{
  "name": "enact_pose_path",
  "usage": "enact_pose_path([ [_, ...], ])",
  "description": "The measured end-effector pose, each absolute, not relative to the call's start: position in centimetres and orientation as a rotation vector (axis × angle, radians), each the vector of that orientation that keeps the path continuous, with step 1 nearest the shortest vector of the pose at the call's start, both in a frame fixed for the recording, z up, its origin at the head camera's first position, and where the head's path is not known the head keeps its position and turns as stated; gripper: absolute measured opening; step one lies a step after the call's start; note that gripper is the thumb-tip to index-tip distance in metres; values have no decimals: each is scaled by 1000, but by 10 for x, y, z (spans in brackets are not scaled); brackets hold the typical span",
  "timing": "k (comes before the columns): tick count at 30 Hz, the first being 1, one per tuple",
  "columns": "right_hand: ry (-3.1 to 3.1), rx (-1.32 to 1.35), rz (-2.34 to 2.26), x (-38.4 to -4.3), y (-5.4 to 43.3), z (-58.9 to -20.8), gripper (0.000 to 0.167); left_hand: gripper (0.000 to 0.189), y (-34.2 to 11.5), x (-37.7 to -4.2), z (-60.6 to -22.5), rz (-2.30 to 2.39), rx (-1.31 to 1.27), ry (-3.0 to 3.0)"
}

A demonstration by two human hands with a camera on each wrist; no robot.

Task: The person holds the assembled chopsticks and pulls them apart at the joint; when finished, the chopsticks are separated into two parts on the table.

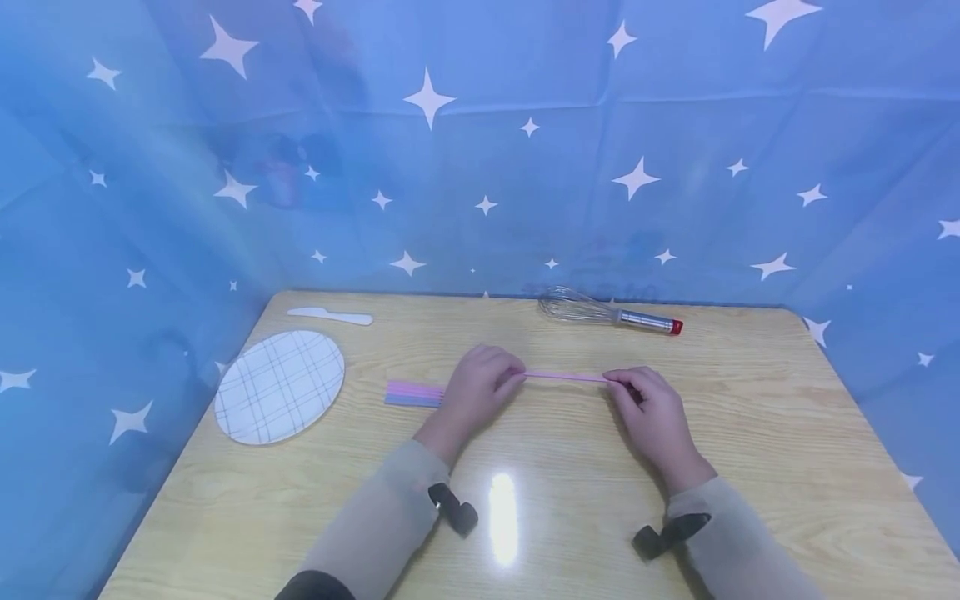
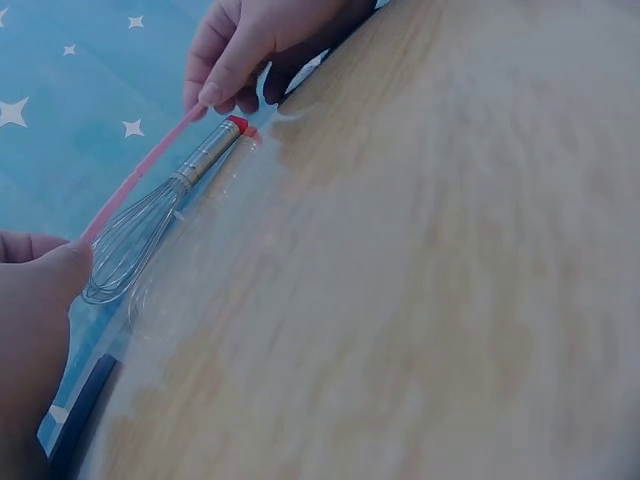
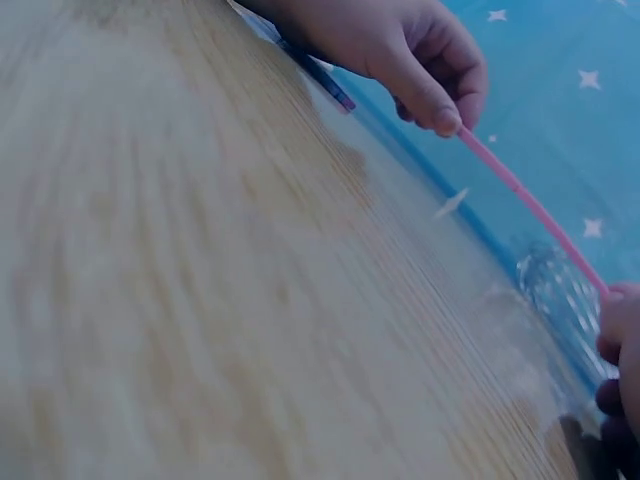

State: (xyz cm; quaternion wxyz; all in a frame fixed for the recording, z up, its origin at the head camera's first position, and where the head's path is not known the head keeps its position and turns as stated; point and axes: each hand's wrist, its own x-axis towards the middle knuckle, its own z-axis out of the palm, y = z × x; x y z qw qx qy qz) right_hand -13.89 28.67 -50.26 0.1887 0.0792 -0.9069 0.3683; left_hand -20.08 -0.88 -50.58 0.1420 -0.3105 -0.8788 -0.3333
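Observation:
A thin pink straw [image 1: 566, 377] is stretched level between my two hands, a little above the wooden table. My left hand [image 1: 480, 387] pinches its left end between thumb and fingers. At the other end, my right hand [image 1: 652, 412] pinches it the same way. Both wrist views show the straw [image 2: 140, 172] running straight from hand to hand; a faint ring marks its middle in the right wrist view. Beside my left hand lies a row of pink and bluish straws [image 1: 412, 393], partly hidden behind that hand.
On the left of the table [image 1: 570, 500] lies a round white plaid plate or mat [image 1: 281, 387]. Behind it is a white plastic knife [image 1: 330, 316]. A wire whisk [image 1: 611, 313] with a red-tipped handle lies near the back edge. A blue starry curtain [image 1: 480, 167] hangs behind.

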Motion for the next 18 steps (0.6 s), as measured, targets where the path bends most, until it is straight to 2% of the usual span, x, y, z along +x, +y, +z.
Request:
enact_pose_path([
  [6,-2598,176,1109,-140,286,-505,13,9,-9,-200,-511,-1073,-813,-2577],
  [13,-2631,126,1133,-140,287,-506,22,10,-10,-200,-512,-1146,-791,-2574],
  [18,-2640,126,1134,-140,286,-502,20,9,-10,-200,-511,-1162,-786,-2573],
])
